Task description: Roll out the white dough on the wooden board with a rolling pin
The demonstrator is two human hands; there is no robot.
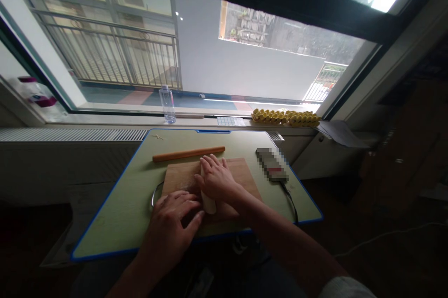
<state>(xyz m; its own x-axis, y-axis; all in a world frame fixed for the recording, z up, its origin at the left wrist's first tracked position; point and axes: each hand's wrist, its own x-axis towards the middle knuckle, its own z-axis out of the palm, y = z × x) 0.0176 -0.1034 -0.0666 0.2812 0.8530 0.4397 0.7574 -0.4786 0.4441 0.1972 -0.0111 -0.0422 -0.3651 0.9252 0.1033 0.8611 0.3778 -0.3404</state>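
A pale log of dough [209,205] lies lengthwise on a wooden cutting board [241,172]. My right hand [215,176] rests flat on top of its far part, fingers stretched forward and covering much of it. To the left of the dough, my left hand [177,211] is over the board's near left corner with its fingers spread and nothing in them. The tip of its thumb is close to the dough; whether they touch, I cannot tell. Whitish smears, like flour, mark the board between the hands. Behind the board lies a wooden rolling pin [189,153].
The small green table [115,214] has a blue rim. A pixelated phone-like object [272,165] with a dark cord lies at its right. A metal handle [154,195] shows at the board's left. On the windowsill stand a clear bottle [167,105] and yellow egg trays [285,117].
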